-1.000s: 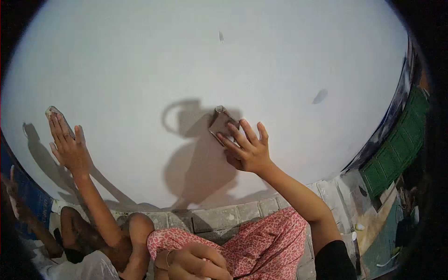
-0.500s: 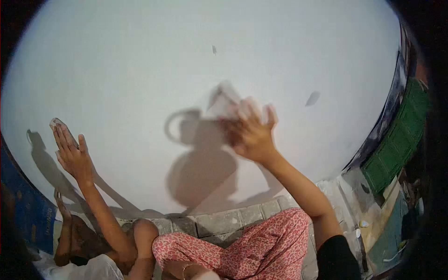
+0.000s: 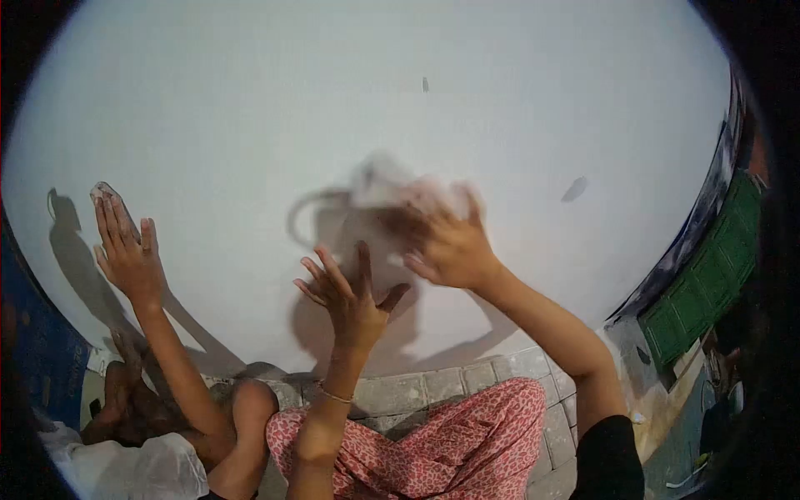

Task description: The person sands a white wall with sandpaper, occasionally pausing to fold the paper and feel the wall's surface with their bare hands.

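**White wall, sanding block blurred against it**

White wall (image 3: 500, 100) fills my view. My right hand (image 3: 446, 246) presses a blurred greyish sanding block (image 3: 379, 187) flat against it, fingers spread over it. My left hand (image 3: 350, 292) is raised nearby, fingers splayed, holding nothing. Far left, a co-worker's hand (image 3: 125, 250) rubs another block (image 3: 104, 193).

3 hands (image 3: 350, 296), 2 sanding pads (image 3: 379, 187)
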The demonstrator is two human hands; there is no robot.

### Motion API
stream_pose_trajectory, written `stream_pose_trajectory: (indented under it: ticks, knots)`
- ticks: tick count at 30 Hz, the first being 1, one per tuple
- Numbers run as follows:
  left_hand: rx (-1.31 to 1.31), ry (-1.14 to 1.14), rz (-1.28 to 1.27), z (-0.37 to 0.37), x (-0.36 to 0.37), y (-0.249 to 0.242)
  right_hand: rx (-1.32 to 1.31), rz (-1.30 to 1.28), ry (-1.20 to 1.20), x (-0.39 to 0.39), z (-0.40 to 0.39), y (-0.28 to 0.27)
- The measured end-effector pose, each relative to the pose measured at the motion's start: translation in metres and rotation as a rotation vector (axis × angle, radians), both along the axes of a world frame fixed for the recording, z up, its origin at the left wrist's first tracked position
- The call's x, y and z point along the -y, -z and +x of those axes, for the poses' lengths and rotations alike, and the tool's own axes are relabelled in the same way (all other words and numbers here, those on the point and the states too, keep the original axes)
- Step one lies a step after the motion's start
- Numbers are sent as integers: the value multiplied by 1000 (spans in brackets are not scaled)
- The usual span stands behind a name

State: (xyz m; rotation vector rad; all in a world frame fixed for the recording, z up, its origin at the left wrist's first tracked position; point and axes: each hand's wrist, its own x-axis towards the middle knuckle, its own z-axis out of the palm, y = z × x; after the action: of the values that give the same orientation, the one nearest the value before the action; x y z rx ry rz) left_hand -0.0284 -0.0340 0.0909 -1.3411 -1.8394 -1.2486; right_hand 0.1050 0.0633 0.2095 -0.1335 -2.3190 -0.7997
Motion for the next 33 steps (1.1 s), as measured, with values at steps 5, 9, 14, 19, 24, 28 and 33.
stream_pose_trajectory:
  ticks: [5, 9, 14, 19, 24, 28, 33]
  knots:
    - [36, -12, -61, -1, -1, 1, -373, 138, 88, 3, -14, -16]
    - [16, 8, 3, -3, -5, 5, -31, 122, -111, 10, -21, -5]
    - [-89, 89, 278, -11, -10, 4, -108, 51, -79, 17, -26, 12]
    - [-390, 112, 203, -20, -12, -34, -8, -14, -142, 20, -11, 4]
    - [-289, -13, 192, -37, -3, -68, -235, -318, -339, 30, 36, 47]
    - [-347, -77, 223, -23, -19, -66, -105, -703, -303, 32, 94, 171]
    - [-254, -236, 423, -48, -23, -82, -169, -1505, -113, 41, 133, 301]
